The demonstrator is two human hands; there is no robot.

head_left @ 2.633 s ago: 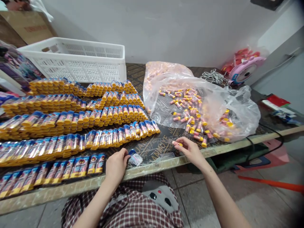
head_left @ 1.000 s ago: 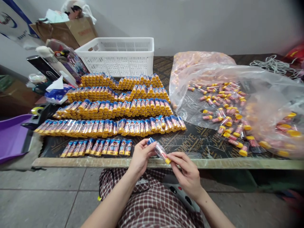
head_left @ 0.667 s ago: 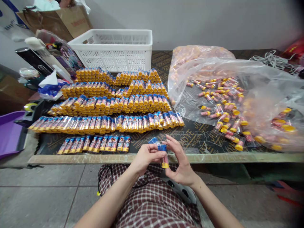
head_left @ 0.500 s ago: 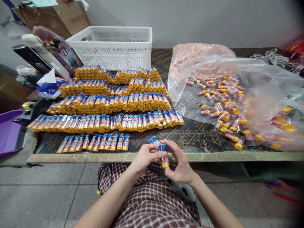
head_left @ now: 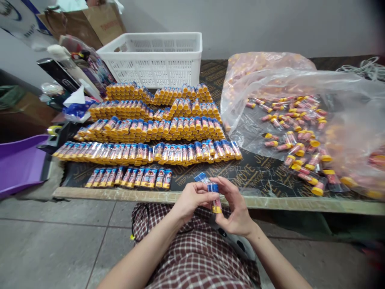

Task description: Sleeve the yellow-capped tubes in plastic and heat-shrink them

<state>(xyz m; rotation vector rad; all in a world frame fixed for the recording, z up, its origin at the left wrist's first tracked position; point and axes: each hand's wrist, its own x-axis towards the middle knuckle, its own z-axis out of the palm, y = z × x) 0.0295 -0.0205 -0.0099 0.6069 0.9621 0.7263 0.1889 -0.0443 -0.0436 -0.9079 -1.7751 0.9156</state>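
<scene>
Just over the table's front edge, a small tube (head_left: 215, 204) with a blue top and yellow bottom is held upright, slightly tilted. My left hand (head_left: 192, 200) grips it between thumb and fingers. My right hand (head_left: 234, 206) curves round its right side, fingertips at its top and thumb near its yellow end. A stack of flat blue labels (head_left: 202, 178) sticks out behind the left fingers. To the left lies a short row of labelled tubes (head_left: 130, 177), with longer stacked rows (head_left: 144, 152) behind it. Unlabelled pink tubes with yellow caps (head_left: 300, 148) lie loose at the right.
A white plastic basket (head_left: 153, 60) stands behind the stacked rows. Clear plastic bags (head_left: 267, 72) spread over the right side. At the far left are a purple dustpan (head_left: 21, 164), bottles and a paper bag (head_left: 102, 24). The wooden table edge (head_left: 120, 194) runs in front.
The view has swung a little to the left, so the table's contents appear further right. Both hands keep nearly the same hold on the tube, which is slightly more tilted.
</scene>
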